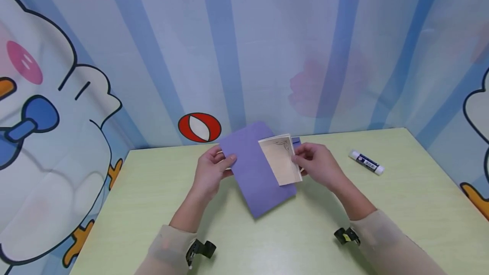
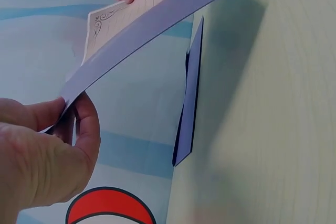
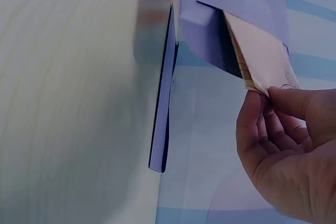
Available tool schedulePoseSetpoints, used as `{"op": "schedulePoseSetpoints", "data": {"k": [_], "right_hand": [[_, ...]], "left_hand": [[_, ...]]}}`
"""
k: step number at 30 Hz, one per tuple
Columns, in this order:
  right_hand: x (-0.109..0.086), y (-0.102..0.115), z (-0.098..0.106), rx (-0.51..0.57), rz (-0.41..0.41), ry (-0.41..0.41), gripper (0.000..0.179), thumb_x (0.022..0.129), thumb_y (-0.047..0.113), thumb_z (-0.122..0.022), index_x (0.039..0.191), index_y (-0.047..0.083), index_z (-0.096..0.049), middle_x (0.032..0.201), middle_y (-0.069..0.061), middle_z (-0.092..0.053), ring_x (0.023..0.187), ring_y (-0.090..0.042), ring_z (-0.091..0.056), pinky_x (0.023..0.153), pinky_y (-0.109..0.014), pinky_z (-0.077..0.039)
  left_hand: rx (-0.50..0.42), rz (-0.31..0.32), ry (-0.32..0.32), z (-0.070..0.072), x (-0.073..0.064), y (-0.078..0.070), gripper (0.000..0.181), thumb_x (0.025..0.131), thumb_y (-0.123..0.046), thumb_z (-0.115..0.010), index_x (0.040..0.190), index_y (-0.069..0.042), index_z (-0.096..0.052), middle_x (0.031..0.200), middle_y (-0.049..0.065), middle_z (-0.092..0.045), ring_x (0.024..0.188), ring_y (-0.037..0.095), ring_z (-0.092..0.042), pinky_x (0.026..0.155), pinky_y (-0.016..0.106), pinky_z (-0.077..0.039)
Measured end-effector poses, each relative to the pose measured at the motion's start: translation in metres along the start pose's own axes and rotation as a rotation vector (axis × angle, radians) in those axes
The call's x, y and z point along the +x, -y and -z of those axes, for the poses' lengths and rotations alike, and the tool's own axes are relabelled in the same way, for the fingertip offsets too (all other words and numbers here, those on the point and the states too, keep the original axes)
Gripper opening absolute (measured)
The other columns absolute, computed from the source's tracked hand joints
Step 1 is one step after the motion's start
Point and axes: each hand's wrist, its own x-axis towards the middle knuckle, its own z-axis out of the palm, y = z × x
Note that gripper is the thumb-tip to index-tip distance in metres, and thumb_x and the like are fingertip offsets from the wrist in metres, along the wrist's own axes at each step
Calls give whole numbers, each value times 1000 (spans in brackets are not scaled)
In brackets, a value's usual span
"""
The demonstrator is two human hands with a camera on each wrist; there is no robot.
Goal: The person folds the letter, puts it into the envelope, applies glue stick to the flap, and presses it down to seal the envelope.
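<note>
My left hand (image 1: 210, 171) pinches the left edge of a purple envelope (image 1: 250, 169), held tilted above the table with thumb in front and fingers behind. With thumb and fingertips, my right hand (image 1: 321, 164) pinches the outer edge of a folded cream letter sheet (image 1: 280, 160) that bears a dark scroll ornament in one corner. In the right wrist view, the sheet (image 3: 257, 51) lies at the envelope's mouth, over its flap (image 3: 210, 40). How far the sheet reaches inside is hidden.
Behind the envelope, a second purple paper piece (image 3: 164, 103) lies near the table's back edge, mostly hidden in the head view. A glue stick (image 1: 366, 162) lies to the right on the pale table (image 1: 153, 198). A printed curtain (image 1: 259, 54) hangs behind.
</note>
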Motion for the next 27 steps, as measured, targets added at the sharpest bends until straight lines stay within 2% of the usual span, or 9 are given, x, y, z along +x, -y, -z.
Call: {"op": "schedulePoseSetpoints", "data": {"k": [4,9,12,14,19,25,27], "right_hand": [[-4,7,-6,-141,67,-66,8,102,7,-70,108,1,-70,93,-10,-71,79,-22,-68,71,-45,-64],[-11,18,-14,-318,241,-192,5,99,5,-74,104,5,-74,90,-5,-73,81,-19,-68,68,-36,-58],[-12,23,-18,-350,303,-197,5,98,4,-76,103,5,-77,91,-5,-76,81,-19,-70,68,-35,-58],[-11,24,-18,-350,304,-181,6,99,5,-75,104,5,-77,92,-5,-77,81,-18,-70,68,-34,-58],[-7,19,-15,-236,217,-98,8,102,6,-70,109,3,-75,95,-7,-76,81,-19,-71,68,-34,-58],[-5,13,-17,81,41,70,13,105,5,-66,114,-5,-67,97,-14,-75,78,-22,-70,66,-37,-62],[-5,13,-18,147,2,97,16,105,6,-66,115,-6,-66,99,-16,-75,81,-22,-71,68,-36,-62]], "left_hand": [[-18,-15,-19,-3,0,4,38,98,1,-74,135,-5,-69,112,15,-77,86,21,-77,76,38,-65],[-26,-26,-18,-7,-1,6,40,97,1,-75,136,-6,-69,113,16,-77,88,24,-78,76,39,-65],[-37,-32,0,-9,-2,5,40,97,2,-76,136,-7,-70,114,17,-77,90,25,-78,78,41,-65],[-43,-28,12,-10,-2,5,40,97,1,-76,136,-7,-70,114,17,-77,91,26,-78,78,41,-65],[-42,0,39,-10,-2,3,40,97,-2,-76,137,-8,-70,116,16,-78,95,27,-78,81,42,-64],[-102,39,69,-8,-1,4,39,99,-4,-75,137,-9,-70,114,14,-78,94,24,-78,82,40,-64],[-126,49,76,-8,0,5,38,99,-5,-75,137,-9,-70,113,13,-79,93,24,-78,82,39,-64]]}}
